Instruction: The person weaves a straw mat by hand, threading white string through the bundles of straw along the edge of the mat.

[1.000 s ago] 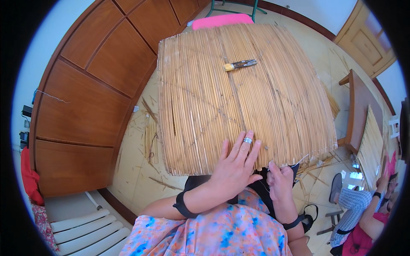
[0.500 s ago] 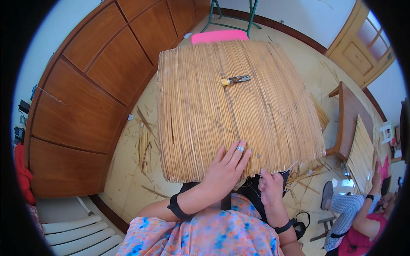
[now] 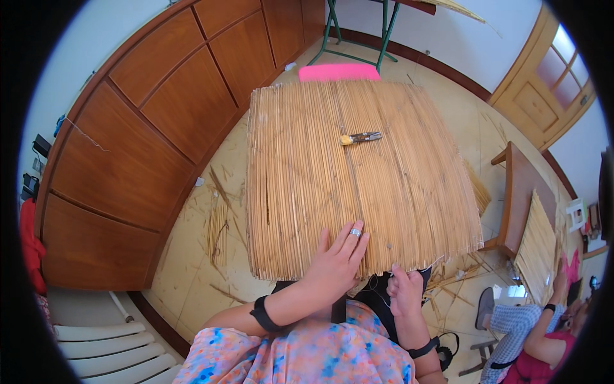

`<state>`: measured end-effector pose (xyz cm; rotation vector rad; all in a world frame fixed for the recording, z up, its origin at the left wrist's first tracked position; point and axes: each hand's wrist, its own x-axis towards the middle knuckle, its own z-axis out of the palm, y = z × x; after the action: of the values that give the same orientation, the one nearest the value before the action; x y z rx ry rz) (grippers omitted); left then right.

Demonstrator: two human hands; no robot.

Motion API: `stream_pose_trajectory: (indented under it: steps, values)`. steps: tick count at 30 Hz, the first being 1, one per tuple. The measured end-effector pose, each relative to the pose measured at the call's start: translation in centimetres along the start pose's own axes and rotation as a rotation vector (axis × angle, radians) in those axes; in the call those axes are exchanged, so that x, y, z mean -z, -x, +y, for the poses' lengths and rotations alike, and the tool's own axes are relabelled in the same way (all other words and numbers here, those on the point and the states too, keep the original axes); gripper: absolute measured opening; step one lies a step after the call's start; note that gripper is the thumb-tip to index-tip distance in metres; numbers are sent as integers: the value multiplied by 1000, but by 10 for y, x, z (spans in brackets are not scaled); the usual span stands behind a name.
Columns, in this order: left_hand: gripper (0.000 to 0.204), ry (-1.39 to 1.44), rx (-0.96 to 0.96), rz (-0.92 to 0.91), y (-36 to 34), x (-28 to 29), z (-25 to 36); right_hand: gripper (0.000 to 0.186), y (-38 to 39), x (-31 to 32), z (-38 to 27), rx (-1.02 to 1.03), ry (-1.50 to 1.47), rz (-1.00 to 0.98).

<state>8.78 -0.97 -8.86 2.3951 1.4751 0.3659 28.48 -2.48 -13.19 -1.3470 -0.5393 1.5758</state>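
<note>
A wide mat of straw-coloured stalks lies before me, dark lines showing across it. A small metal tool, pliers-like with a yellow end, rests on its upper middle. My left hand, wearing a silver ring, is spread on the mat’s near edge, fingers apart. Just right of it, my right hand is closed at the underside of that edge, apparently pinching a thin pale thread that hangs in loops below. What lies under the mat is mostly hidden.
Wooden cabinets line the left, above a white slatted chair. Loose stalks litter the floor. A pink seat and green-legged stand are beyond. Right: a bench, another mat and a seated co-worker.
The view has shifted, so the mat and both hands appear lower in the picture. My hands keep nearly the same places along the mat’s near edge.
</note>
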Motion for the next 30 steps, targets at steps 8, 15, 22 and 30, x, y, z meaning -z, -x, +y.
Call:
stream_pose_trajectory:
  steps: [8, 15, 22, 30]
  values:
    - [81, -13, 79, -61, 31, 79, -36, 18, 1, -2, -2, 8, -12, 9]
    - [82, -30, 81, -153, 37, 57, -21, 18, -1, -3, 1, 18, 31, -34]
    - [68, -222, -19, -32, 23, -8, -12, 20, 8, 4, -6, -48, 18, -77]
    - [60, -245, -56, 14, 19, 9, -13, 19, 30, 43, -4, -71, 112, -142]
